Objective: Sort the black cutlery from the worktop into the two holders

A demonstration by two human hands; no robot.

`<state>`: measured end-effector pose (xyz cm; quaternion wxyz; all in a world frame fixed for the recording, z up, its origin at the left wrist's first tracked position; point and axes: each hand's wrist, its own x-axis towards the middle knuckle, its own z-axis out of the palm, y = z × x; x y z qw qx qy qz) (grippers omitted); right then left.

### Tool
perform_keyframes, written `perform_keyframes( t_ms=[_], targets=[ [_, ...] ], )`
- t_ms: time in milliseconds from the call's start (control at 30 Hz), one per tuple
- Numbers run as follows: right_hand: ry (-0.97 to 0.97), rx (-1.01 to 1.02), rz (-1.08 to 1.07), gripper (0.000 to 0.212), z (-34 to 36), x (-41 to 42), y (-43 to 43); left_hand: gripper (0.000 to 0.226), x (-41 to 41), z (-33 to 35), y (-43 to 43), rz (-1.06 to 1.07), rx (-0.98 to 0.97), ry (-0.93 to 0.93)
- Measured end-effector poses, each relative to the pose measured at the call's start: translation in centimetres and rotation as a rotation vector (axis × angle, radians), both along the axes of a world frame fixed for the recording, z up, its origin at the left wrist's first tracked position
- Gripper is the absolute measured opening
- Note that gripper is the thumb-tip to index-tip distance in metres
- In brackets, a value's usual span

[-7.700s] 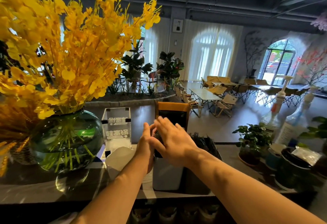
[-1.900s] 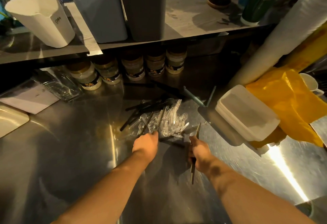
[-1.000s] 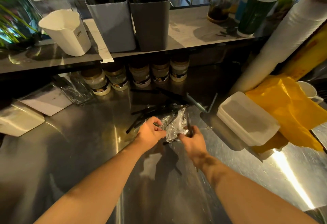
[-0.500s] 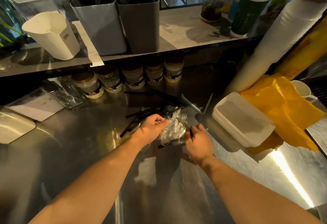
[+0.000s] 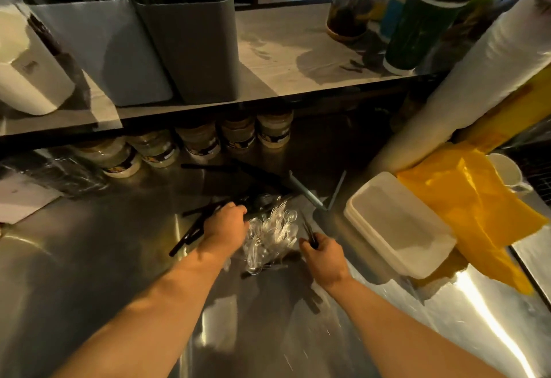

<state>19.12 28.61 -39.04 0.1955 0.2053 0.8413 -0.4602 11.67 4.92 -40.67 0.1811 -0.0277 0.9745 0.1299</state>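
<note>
Black cutlery (image 5: 190,232), grey worktop (image 5: 89,264) (yellow bag (image 5: 465,198))

Fingertips of the left hand (image 5: 228,225) are hidden under its knuckles at the black cutlery pile (image 5: 193,228) mid-tabletop, so the grip is unclear. The right hand (image 5: 323,258) grips a black utensil (image 5: 308,233); its lower length is hidden in the fist and its type is too small to tell. The clear spoon bag (image 5: 271,234) covers part of the pile. The light grey holder (image 5: 98,49) and dark grey holder (image 5: 190,43) are cut by the top edge, their contents too dark to sort out. The jars (image 5: 238,136) have tops hidden under the shelf (image 5: 298,49) and unreadable labels.
</note>
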Motion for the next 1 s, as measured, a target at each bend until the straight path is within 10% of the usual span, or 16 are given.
perform_keyframes(
  t_ms=[433,633,1000],
  targets=[
    [0.067,-0.045,0.025,0.017,1.0,-1.5,-0.1,0.009,-0.7,1.7,0.2,0.156,0.422,-0.023],
    [0.223,0.318,0.283,0.043,3.6,-1.3,-0.4,0.009,0.7,7.1,1.4,0.148,0.66,-0.073],
    [0.044,0.252,0.255,0.04,2.6,1.4,3.5,0.019,5.9,6.9,5.5,0.106,0.585,-0.237]
  ],
)
